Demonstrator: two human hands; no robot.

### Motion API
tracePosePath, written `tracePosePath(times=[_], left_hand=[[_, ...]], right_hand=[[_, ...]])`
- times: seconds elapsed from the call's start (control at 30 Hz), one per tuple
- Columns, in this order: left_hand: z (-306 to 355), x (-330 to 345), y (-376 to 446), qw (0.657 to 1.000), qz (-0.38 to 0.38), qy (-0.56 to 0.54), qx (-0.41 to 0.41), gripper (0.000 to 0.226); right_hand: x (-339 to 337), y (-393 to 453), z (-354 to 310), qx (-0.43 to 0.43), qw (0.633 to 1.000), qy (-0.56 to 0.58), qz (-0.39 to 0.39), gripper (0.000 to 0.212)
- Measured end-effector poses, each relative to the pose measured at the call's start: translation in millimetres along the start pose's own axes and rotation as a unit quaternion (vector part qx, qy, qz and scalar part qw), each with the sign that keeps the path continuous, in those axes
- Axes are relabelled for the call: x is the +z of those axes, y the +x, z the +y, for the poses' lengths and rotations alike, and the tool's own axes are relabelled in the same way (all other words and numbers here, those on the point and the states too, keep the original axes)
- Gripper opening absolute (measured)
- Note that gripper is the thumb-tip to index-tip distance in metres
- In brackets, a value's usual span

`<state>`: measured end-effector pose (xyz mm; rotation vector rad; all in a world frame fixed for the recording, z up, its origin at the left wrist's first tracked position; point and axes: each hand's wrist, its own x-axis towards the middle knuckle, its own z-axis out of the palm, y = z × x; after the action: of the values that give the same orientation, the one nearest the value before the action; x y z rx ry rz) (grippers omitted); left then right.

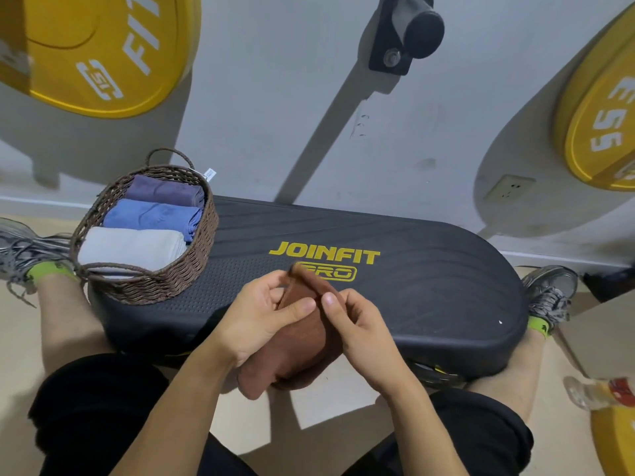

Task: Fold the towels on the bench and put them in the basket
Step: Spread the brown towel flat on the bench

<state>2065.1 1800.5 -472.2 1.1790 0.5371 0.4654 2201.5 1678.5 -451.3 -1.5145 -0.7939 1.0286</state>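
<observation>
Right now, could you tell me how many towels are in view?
4: purple towel, blue towel and grey towel in the basket; brown towel held in both hands. More may lie hidden beneath.

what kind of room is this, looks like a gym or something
Most likely a gym or home workout room. Yellow weight plates hang on the wall, a black peg sticks out between them, and the dark bench is an aerobic step platform printed with a fitness brand name.

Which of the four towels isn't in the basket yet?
The brown towel: both hands, left hand and right hand, grip it over the bench. The purple, blue and grey towels already lie folded in the basket.
</observation>
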Motion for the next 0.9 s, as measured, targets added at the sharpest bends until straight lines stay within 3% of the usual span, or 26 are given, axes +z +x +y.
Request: tracePosePath(times=[0.07, 0.17, 0.23, 0.33, 0.47, 0.57, 0.67, 0.9], left_hand=[[-3.9, -0.3, 0.6, 1.000, 0.003, -0.012, -0.015, 0.038], [-5.4, -1.1, 3.0, 0.999, 0.016, 0.046, -0.006, 0.036], [-2.1, 1.3, 5.8, 0.995, 0.003, 0.103, 0.014, 0.027], [6.1, 8.0, 11.8, 0.989, -0.030, 0.140, 0.040, 0.016], [16.4, 11.5, 27.0, 0.982, -0.077, 0.169, 0.042, 0.019], [25.0, 8.9, 43.4, 0.978, -0.084, 0.185, 0.041, 0.013], [33.4, 1.2, 63.9, 0.968, -0.090, 0.235, 0.018, 0.024], [35.5, -29.9, 112.6, 0.902, -0.172, 0.387, -0.084, 0.055]], right_hand=[[1.4, -2.1, 1.8, 0.000, 1.000, -0.012, 0.020, 0.054], [1.5, -3.7, 4.0, 0.002, 0.999, 0.042, 0.011, 0.030], [-1.7, -2.1, 0.8, 0.011, 0.995, 0.096, 0.001, 0.026], [-8.1, 4.0, -8.9, 0.018, 0.996, 0.092, 0.006, 0.039], [-22.1, 17.8, -19.8, 0.031, 0.997, 0.064, 0.010, 0.052], [-40.3, 32.2, -24.3, -0.015, 0.999, -0.008, 0.029, 0.027], [-56.6, 50.5, -25.6, -0.044, 0.996, -0.016, 0.077, 0.017], [-72.7, 99.0, -2.6, -0.041, 0.991, -0.072, 0.107, 0.014]])
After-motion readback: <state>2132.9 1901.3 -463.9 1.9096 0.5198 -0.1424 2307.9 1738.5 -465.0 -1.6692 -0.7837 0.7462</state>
